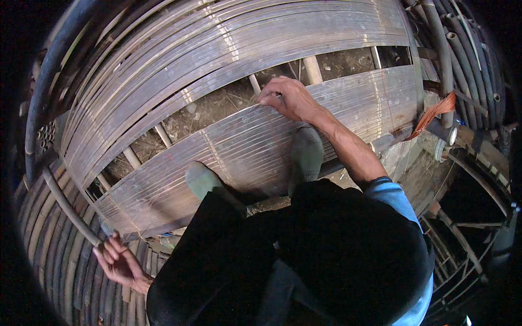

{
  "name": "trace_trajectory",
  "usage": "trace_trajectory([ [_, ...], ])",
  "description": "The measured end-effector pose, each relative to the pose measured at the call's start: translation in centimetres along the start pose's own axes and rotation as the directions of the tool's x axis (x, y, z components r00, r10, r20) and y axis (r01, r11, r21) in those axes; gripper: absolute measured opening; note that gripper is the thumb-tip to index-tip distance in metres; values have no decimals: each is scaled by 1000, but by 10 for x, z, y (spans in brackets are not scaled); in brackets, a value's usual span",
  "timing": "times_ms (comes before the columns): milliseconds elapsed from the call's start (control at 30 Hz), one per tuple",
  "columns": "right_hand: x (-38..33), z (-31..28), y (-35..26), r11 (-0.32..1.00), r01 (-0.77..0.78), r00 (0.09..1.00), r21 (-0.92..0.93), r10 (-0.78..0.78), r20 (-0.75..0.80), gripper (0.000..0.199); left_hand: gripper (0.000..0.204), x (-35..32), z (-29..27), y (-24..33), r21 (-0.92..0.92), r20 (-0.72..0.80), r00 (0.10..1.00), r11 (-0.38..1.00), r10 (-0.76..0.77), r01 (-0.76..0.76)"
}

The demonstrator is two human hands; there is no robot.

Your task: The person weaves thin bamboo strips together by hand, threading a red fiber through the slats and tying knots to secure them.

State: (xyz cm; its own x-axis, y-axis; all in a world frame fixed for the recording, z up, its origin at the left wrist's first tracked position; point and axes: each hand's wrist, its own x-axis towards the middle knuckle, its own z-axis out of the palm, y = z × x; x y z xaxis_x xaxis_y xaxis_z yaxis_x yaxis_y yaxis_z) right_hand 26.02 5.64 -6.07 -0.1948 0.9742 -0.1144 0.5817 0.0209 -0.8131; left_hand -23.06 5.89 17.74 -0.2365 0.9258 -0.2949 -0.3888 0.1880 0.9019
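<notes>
My right hand (285, 98) reaches over a platform of thin bamboo slats. Its thumb and index finger are pinched at the far edge of the near slat panel (244, 157), on the outermost bamboo slat (220, 125). Between this panel and the far slat panel (179, 70) runs a long gap, with soil and crosswise bamboo supports (312, 70) showing through. At the lower left my left hand (122, 266) is held with its palm partly turned up, fingers bent and apart, nothing visible in them. It is close to the lower end of a bamboo pole (70, 206).
My feet, in grey-green socks (307, 149), rest on the near panel. An orange strip (435, 115) is tied round a pole at the right. Bamboo poles line the left side (60, 255) and the upper right (462, 60). A bamboo frame (459, 239) stands at the lower right.
</notes>
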Motion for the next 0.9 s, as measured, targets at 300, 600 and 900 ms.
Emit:
trace_trajectory([
  [300,1,-4,14,985,-168,984,-23,166,-66,11,43,21,-139,-5,-300,202,953,912,-225,279],
  [600,1,-9,0,985,-162,987,53,161,17,14,27,32,-143,-107,967,143,985,-226,95,-118],
  [900,4,12,-15,998,41,988,44,-33,-152,8,31,68,190,-262,795,605,722,305,-334,-525],
])
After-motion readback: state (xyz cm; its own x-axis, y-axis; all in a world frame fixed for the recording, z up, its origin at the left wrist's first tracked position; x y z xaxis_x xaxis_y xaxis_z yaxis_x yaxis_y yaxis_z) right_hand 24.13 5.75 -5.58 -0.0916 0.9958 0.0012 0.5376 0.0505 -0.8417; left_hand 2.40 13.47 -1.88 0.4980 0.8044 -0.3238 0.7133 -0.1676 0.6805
